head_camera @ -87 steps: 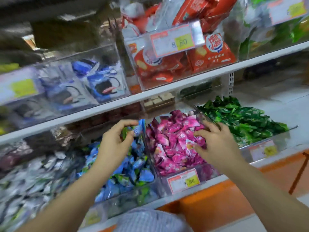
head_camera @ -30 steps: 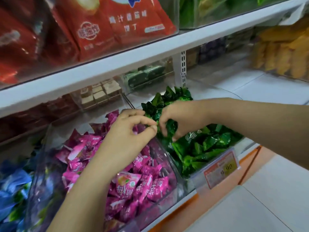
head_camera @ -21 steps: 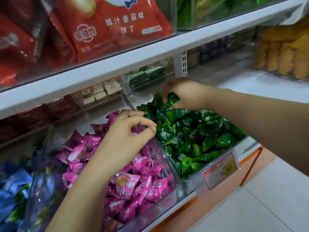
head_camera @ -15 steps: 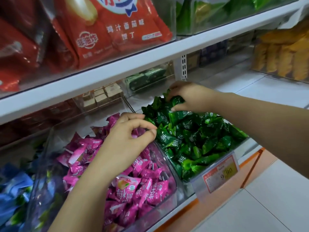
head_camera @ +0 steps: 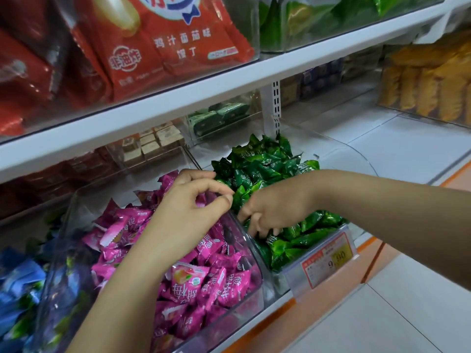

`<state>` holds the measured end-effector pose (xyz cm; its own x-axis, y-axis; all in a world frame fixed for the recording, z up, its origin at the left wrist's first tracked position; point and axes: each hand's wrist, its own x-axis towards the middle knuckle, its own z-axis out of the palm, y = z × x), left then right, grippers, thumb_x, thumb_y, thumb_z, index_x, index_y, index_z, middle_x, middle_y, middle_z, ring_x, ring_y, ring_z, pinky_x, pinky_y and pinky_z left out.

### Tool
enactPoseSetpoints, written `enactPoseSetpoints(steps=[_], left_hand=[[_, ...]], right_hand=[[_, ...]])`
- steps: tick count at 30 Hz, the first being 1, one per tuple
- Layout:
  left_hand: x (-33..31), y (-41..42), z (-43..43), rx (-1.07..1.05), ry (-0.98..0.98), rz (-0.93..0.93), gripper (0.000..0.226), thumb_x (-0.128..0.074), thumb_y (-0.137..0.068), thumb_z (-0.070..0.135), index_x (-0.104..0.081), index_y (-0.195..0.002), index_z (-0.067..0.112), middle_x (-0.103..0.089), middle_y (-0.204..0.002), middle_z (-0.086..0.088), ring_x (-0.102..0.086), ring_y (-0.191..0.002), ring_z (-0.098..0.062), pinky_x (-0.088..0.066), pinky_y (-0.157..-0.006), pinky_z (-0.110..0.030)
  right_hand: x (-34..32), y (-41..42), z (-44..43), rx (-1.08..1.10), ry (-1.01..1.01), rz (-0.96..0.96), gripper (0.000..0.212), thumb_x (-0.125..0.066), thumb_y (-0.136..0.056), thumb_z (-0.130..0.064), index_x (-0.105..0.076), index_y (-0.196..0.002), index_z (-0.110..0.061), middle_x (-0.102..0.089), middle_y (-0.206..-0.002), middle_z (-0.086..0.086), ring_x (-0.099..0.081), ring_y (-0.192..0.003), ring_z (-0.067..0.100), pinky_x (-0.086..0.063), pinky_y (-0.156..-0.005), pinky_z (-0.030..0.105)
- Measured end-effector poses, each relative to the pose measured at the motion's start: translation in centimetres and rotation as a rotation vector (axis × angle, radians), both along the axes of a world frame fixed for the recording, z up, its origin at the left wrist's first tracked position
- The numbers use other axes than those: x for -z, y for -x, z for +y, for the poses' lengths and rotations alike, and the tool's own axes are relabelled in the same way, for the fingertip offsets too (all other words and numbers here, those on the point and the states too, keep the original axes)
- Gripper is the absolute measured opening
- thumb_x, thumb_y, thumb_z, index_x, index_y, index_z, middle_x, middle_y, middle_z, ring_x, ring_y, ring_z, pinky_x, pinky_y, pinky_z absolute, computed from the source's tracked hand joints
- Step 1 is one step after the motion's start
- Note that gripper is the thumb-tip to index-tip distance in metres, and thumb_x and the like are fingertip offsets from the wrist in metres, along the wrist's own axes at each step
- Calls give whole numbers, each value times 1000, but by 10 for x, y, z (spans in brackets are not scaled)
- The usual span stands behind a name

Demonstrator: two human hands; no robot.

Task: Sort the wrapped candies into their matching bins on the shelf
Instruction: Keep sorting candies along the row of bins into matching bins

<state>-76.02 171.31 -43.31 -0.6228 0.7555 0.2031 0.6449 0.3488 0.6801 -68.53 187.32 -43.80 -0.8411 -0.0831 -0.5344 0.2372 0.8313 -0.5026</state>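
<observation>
Pink candies (head_camera: 204, 284) fill one clear bin (head_camera: 257, 256) — green candies (head_camera: 265, 169) the next.

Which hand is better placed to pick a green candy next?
Probably right. The right hand has its fingers down among the green candies; the left hand is curled above the pink bin.

pink wrapped candies (head_camera: 204, 284) in clear plastic bin (head_camera: 71, 220); green wrapped candies (head_camera: 265, 164) just right; blue wrapped candies (head_camera: 17, 284) left; red snack bags (head_camera: 163, 47) on white shelf (head_camera: 178, 98) above.
</observation>
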Motion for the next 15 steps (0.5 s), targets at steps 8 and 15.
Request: enactPoseSetpoints(steps=[8, 15], left_hand=[[1, 1, -1, 4, 4, -18, 9, -61, -76, 36, -69, -80, 37, -48, -114, 22, -40, -108, 16, -26, -83, 1], [0, 0, -2, -5, 18, -32, 8, -62, -78, 35, -68, -78, 40, -46, -113, 25, -41, -112, 11, -27, -83, -3]], right_hand=[[-3, 20, 11, 129, 14, -1, 62, -36, -98, -1, -14, -150, -25, -38, -148, 6, -44, -130, 20, -50, -95, 33], [-8, 25, 24, 179, -32, 87, 66, -36, -97, 4, -13, -150, -27, -29, -153, -6, -35, -136, 17, -51, -93, 31]])
